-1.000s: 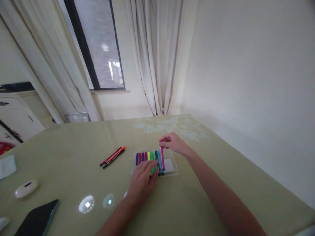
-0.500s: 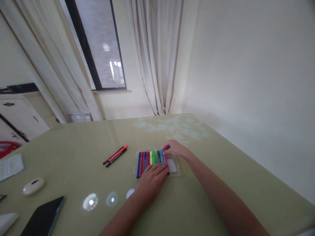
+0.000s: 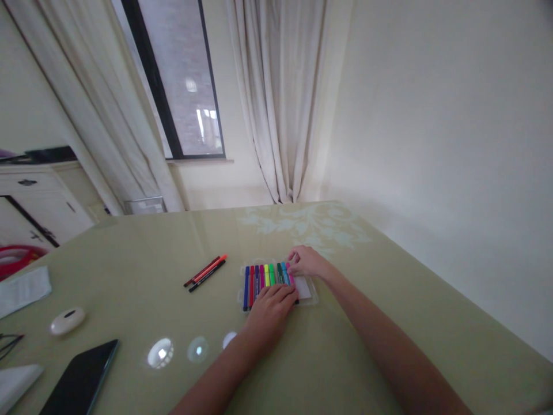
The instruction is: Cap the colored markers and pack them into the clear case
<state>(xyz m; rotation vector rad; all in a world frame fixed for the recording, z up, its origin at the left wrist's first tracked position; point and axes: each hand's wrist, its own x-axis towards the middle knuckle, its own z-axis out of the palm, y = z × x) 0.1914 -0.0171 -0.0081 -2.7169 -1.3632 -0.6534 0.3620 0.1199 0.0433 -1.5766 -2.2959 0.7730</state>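
Observation:
Several coloured markers stand side by side in a clear plastic case (image 3: pixel 314 298) on the table. My left hand (image 3: pixel 271 314) lies over the near ends of the markers, fingers stretched out flat and touching them. At the row's right end, my right hand (image 3: pixel 307 262) has its thumb and fingers pinched on the far end of a pink marker (image 3: pixel 291 278). A dark green marker (image 3: pixel 279 272) and a blue one lie just left of it. A narrow gap separates these from the bright green marker (image 3: pixel 272 275). The near ends are partly hidden under my left hand.
Loose red, orange and black markers (image 3: pixel 207 273) lie left of the case. Further left are a white oval object (image 3: pixel 68 321), a dark tablet-like device (image 3: pixel 80 377) and a pale paper or packet (image 3: pixel 26 291). A wall (image 3: pixel 453 173) runs along the table's right edge.
The view has shifted slightly, so the things on the left appear a little further right. Both hands keep nearly the same positions on the markers.

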